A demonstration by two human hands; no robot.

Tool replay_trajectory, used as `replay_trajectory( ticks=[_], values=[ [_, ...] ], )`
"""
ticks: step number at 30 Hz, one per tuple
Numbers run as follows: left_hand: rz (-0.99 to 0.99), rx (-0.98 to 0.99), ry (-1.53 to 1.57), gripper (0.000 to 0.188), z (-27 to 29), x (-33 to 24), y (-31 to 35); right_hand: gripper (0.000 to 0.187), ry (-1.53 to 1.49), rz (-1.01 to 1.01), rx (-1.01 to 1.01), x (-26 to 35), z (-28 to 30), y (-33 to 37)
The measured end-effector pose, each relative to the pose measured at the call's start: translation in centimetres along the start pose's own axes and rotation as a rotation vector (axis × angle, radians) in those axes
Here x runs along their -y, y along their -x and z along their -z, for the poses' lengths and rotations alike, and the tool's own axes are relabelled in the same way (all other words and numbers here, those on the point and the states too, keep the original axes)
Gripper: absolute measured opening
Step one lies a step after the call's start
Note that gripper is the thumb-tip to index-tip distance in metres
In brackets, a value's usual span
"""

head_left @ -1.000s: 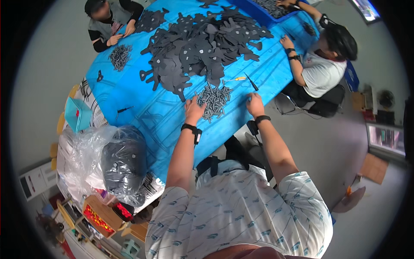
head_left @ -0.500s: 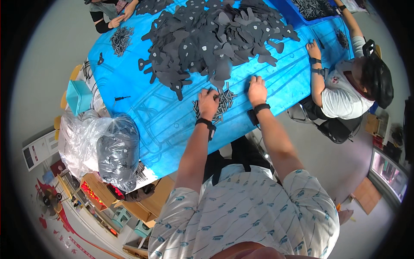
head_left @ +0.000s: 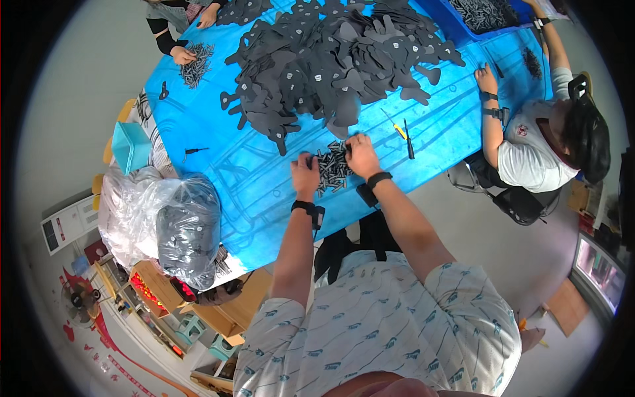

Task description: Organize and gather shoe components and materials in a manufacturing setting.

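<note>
A small heap of short grey cylindrical pieces (head_left: 334, 171) lies on the blue-covered table (head_left: 254, 198) between my hands. My left hand (head_left: 305, 177) rests at the heap's left edge, fingers curled, with something dark at the fingertips. At the heap's upper right, my right hand (head_left: 363, 157) has its fingers bent inward against a small dark thing. What either hand holds is too small to make out. Beyond them spreads a large mound of flat dark-grey cut pieces (head_left: 291, 86). A yellow-handled tool (head_left: 400, 131) and a black-handled tool (head_left: 409, 145) lie right of my right hand.
Far left, a person's hand (head_left: 183, 55) touches another grey heap (head_left: 197, 69). At right sits a co-worker with an arm (head_left: 488, 126) on the table. A blue bin (head_left: 456, 32) of grey pieces stands far right. Plastic bags (head_left: 188, 228) and a teal bin (head_left: 132, 147) flank the left edge.
My right hand has moved left from beside the heap to its upper right edge, uncovering the two tools. My left hand has shifted left and down. The far-left person's hand has reached their heap.
</note>
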State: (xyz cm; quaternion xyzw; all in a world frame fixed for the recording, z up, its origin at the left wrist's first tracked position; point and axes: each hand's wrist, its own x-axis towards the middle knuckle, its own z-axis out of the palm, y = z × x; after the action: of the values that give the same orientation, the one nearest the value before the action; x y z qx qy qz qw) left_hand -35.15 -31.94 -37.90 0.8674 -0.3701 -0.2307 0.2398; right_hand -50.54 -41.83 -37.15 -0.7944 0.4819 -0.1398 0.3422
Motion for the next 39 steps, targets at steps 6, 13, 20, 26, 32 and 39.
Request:
replay_trajectory(
  ticks=[6, 13, 20, 26, 32, 39],
  values=[
    [-0.171, 0.066, 0.012, 0.019, -1.3, -2.0, 2.7, 0.027, -0.146, 0.045, -0.003, 0.2, -0.2, 3.6],
    [-0.253, -0.109, -0.11, 0.027, -1.4, -3.3, -0.6, 0.036, -0.121, 0.098, -0.086, 1.2, 1.4, 1.4],
    [-0.35, 0.31, 0.099, 0.022, -2.6, -4.5, 0.1, 0.029, 0.068, 0.197, 0.168, 0.2, 2.1, 1.5],
    [0.184, -0.063, -0.106, 0.029, 0.6, -0.6, 3.0, 0.048, 0.105, -0.211, -0.063, -2.2, 3.6, 4.4],
    [0.073, 0.106, 0.144, 0.032, -2.6, -1.6, 5.1, 0.059, -0.044, -0.361, 0.16, 0.4, 2.9, 4.8],
    [-0.038, 0.291, 0.039, 0.038, -0.1, -5.2, 5.2, 0.05, -0.136, -0.221, 0.02, -2.6, 4.1, 6.0]
  ],
)
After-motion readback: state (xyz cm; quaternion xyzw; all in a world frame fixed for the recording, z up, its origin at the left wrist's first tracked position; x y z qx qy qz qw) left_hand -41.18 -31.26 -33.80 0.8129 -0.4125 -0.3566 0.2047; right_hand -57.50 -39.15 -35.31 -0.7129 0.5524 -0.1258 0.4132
